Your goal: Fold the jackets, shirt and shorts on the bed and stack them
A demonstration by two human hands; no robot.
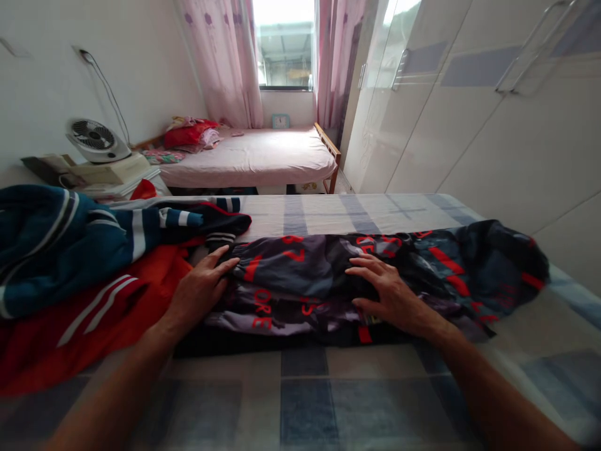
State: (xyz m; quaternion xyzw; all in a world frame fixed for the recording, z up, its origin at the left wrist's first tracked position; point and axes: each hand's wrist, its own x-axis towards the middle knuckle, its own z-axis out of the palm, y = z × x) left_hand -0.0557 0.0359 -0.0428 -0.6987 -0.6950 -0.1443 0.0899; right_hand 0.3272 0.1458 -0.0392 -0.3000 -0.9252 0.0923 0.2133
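Observation:
A dark hooded jacket (305, 275) with red letters and purple-grey patches lies folded into a long strip across the bed. Its hood (504, 263) points to the right. My left hand (203, 282) rests at the strip's left end, fingers stretched out over a gathered cuff. Further right, my right hand (382, 285) lies on the middle of the jacket, fingers spread and palm down. Neither hand visibly grips the cloth.
Left of the jacket is a pile with a teal striped jacket (103, 232) over a red garment (126, 307). The checked bedsheet (310, 401) spreads below. Behind stand a small fan (94, 136) and a second bed (263, 153); white wardrobes (469, 125) line the right side.

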